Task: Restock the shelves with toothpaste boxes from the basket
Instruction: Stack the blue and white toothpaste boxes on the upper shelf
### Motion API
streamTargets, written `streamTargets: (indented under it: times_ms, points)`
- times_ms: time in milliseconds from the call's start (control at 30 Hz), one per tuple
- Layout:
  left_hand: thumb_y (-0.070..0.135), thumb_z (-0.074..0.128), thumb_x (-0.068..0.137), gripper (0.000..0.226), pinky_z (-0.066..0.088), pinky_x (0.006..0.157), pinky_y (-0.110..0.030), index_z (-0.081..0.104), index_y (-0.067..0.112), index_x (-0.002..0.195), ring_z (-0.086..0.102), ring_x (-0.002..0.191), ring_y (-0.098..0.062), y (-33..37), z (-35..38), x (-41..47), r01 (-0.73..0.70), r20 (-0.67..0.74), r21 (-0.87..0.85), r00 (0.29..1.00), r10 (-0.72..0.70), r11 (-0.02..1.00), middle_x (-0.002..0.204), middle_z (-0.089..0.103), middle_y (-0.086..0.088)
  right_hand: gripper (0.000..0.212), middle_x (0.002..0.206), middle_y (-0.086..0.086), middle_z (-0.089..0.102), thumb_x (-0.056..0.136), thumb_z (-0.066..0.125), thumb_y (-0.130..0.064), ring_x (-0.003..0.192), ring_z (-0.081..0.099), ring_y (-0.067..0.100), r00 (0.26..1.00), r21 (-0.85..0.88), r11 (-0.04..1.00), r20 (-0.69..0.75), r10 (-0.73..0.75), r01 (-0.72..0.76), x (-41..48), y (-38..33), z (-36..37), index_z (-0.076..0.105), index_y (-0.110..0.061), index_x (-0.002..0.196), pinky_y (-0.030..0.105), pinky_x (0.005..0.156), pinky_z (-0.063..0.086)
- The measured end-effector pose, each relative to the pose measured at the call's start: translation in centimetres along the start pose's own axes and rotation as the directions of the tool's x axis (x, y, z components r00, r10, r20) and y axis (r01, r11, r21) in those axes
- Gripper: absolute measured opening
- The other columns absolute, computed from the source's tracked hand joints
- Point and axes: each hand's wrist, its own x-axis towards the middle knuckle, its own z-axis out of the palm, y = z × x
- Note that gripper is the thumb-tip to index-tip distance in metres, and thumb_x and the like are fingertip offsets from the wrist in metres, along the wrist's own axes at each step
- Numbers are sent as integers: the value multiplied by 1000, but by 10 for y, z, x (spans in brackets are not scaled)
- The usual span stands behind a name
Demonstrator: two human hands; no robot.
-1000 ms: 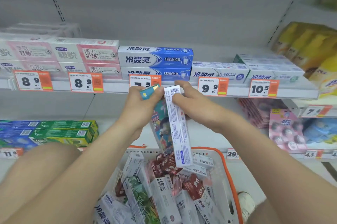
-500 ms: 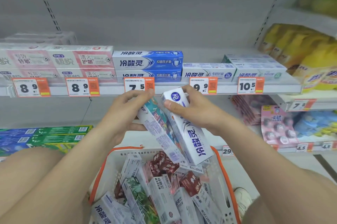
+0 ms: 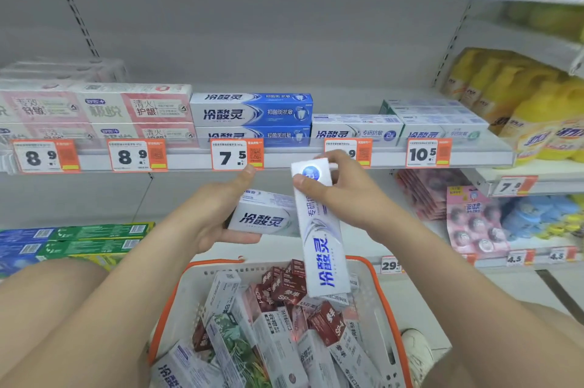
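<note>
Centre of frame, head view. The left hand (image 3: 215,220) grips one white toothpaste box (image 3: 264,220) lying level, fingers curled under it and thumb raised. The right hand (image 3: 344,194) pinches the top end of a second, white-and-blue box (image 3: 325,255), which hangs upright over the basket (image 3: 192,289) at lower centre. Both boxes are clear of the shelf rail (image 3: 279,159) and not yet shelved.

Assessment of the step: the hanging box's lettering and round end mark appear to match the single shelved box (image 3: 357,133) at centre right, above the price tag partly hidden by the right hand. It should be turned level, brand face outward, lifted over the rail and laid on top of or beside that box, flush with the front edge. Pinched at one end only, it may swing; the lower end should be steadied before insertion. The left-hand box looks to be the same brand, but its variant cannot be read.

Count:
- boxes in hand: two, one per hand
- blue boxes (image 3: 252,112) at centre: two, stacked
- price tags on this rail: five
- basket: one, with an overlapping heap of boxes that cannot be firmly counted
</note>
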Motion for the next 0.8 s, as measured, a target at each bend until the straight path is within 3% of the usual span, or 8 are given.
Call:
streamTargets:
  times_ms: [67,200,300,400,500,600,700,800]
  points:
    - [52,73,92,46,67,70,-48,70,13,117,80,88,-31,1,1,-1,34,57,-36,998,-32,999,103,78,-15,43,97,-5,73,91,78,-43,80,72,9,998,8,999,-56,-34,35,0,-1,-2,53,-29,122,36,78,61]
    - [20,78,92,25,65,75,-53,72,5,111,74,102,-34,4,2,-5,116,146,-112,984,-99,987,108,65,-19,42,101,-4,72,90,78,-45,92,71,15,960,-42,998,-274,-58,48,6,0,-7,53,-21,114,38,86,57]
    - [18,71,94,21,64,71,-55,66,7,111,77,88,-40,5,-1,-5,157,136,-183,982,-133,970,107,68,-23,41,104,2,69,88,77,-47,94,71,23,865,43,998,-502,-16,44,12,0,-29,47,-26,106,48,88,59]
    - [23,69,95,24,65,73,-51,62,11,115,77,92,-45,4,-9,-2,143,68,-215,989,-131,966,114,73,-27,36,101,1,69,85,75,-45,92,73,26,761,212,973,-646,68,94,12,-1,-60,50,-30,106,52,84,62]
    - [29,67,97,28,64,71,-42,61,14,120,78,93,-43,1,-14,-1,133,46,-213,991,-126,968,110,77,-25,31,111,6,74,89,72,-38,99,75,28,770,429,894,-612,180,131,11,1,-77,63,-32,117,43,74,64]
    - [29,65,98,28,64,62,-38,62,11,119,78,91,-43,-2,-13,-2,136,39,-201,991,-130,970,111,77,-26,25,108,11,73,100,67,-26,84,71,25,821,517,848,-531,210,118,5,3,-78,67,-18,125,32,58,60]
    - [30,62,100,25,60,53,-33,65,11,117,78,85,-42,-2,-8,-4,79,26,-197,997,-75,977,113,76,-25,28,112,13,75,97,74,-25,86,72,24,838,557,827,-485,251,74,1,5,-74,68,-11,120,34,63,64]
    - [39,61,104,30,57,59,-35,68,16,122,76,83,-37,1,-1,-8,-52,45,-122,997,58,991,100,80,-17,22,107,5,78,88,83,-30,86,70,20,890,442,896,-389,236,-44,-3,6,-74,72,-18,103,33,72,57]
